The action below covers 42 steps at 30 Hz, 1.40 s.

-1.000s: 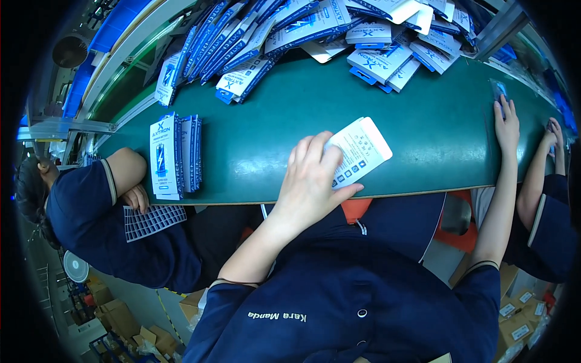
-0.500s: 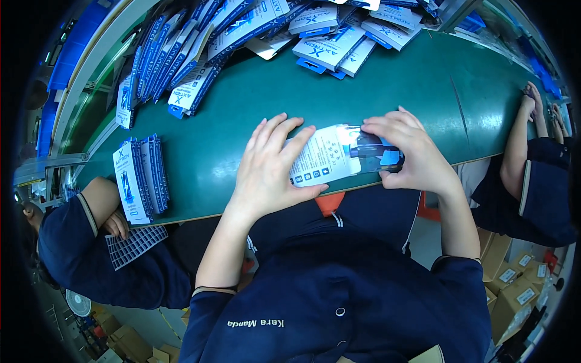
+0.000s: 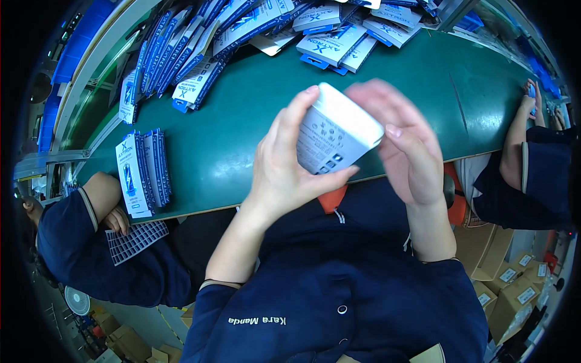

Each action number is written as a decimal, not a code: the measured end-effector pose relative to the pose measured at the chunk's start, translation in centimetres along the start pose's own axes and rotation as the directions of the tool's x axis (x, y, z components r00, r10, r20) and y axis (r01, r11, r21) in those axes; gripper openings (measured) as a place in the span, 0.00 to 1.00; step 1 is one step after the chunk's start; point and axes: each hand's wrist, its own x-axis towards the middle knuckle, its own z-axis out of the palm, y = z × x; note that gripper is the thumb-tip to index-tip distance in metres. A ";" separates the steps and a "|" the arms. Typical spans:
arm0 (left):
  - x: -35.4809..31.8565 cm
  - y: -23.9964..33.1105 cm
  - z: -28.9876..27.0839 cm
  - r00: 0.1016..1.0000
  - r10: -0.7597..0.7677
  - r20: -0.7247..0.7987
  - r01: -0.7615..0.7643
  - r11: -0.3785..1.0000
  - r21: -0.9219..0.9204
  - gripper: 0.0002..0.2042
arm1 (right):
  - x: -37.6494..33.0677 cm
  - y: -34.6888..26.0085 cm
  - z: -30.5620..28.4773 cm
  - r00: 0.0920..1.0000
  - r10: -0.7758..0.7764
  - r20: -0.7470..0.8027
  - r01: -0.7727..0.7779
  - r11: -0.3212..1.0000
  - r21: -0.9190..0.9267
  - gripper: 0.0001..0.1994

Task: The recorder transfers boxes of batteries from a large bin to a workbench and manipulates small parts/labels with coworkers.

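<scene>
A flat white carton (image 3: 331, 134) with small print and dark icons is tilted up above the table in front of me. My left hand (image 3: 279, 160) grips it, thumb along the near edge and fingers round the far left side. The carton's end faces right and appears closed. Close by that end is my right hand (image 3: 407, 142), fingers stretched and blurred by motion, thumb beside the carton's corner. Nothing shows in the right hand. Whatever is inside the carton is hidden.
White-and-blue cartons (image 3: 330, 45) lie heaped along the far side of the green table (image 3: 236, 142). A short row of cartons (image 3: 142, 172) stands at left. One co-worker's arm (image 3: 100, 196) is near a gridded tray (image 3: 138, 242); another's hands (image 3: 532, 100) are at far right.
The carton has been tipped upright and its right end now looks closed. The dark, clear-wrapped piece at that end is out of sight. My right hand has come off the carton.
</scene>
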 end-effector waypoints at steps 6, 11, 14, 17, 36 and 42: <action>-0.9 1.3 2.2 0.915 -0.246 -0.321 0.023 0.825 -0.565 0.25 | -0.3 0.6 4.6 0.979 0.124 0.160 -0.154 0.970 0.190 0.12; 0.5 2.8 0.6 0.890 -0.420 -0.176 0.113 0.577 -0.809 0.13 | -0.5 2.4 5.0 0.893 -0.407 0.190 0.449 0.797 -0.405 0.10; -0.3 2.7 1.1 0.903 -0.364 -0.229 0.056 0.627 -0.777 0.13 | -0.3 2.5 5.6 0.959 -0.282 0.012 0.277 0.934 -0.225 0.10; -0.8 2.8 0.5 0.902 -0.355 -0.246 0.056 0.662 -0.747 0.10 | -0.3 2.3 6.1 0.978 -0.200 -0.063 0.205 0.974 0.093 0.10; -1.9 5.2 -1.2 0.880 -0.391 -0.268 0.006 0.575 -0.818 0.07 | -2.0 2.0 6.9 0.854 -0.434 0.287 0.488 0.860 -0.149 0.20; -2.3 4.3 -0.1 0.885 -0.259 -0.387 -0.125 0.669 -0.733 0.06 | -2.3 1.3 5.8 0.901 -0.386 0.201 0.424 0.881 -0.211 0.16</action>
